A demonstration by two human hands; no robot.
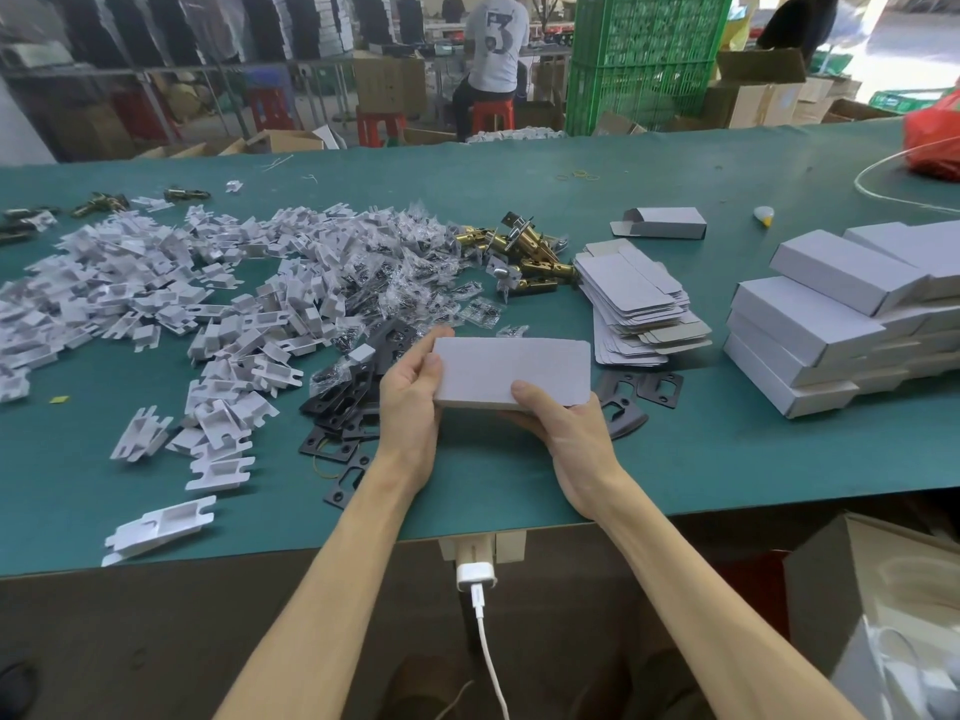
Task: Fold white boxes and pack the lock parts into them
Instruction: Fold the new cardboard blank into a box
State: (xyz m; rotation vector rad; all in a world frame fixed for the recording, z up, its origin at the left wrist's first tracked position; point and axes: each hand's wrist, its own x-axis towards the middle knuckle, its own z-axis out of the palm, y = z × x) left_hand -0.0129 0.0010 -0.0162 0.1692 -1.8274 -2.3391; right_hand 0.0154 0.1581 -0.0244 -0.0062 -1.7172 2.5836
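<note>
**boxfan:** so where's the white box [511,371] at in this one?

**latchguy:** up off the green desk [675,459], held flat between both hands over the near middle. Left hand [410,392] is wrapped round its left end, thumb on top, fingertips hooked over the far corner. Right hand [566,423] cups the near right side from underneath, thumb pressed on the top face. Box looks closed up, can't tell what's inside.

**boxfan:** and the parts?

**latchguy:** black strike plates [353,402] are scattered right under the box and to its left. Behind those, bagged screws [395,262] run into a big pile of white card inserts [156,293] off to the left. Brass latches [524,257] sit further back, just beside a stack of flat box blanks [634,298]. Stack of folded boxes [831,324] on the right, well apart from the hands, plus one open-ended box [665,223] lying alone at the back.
</note>
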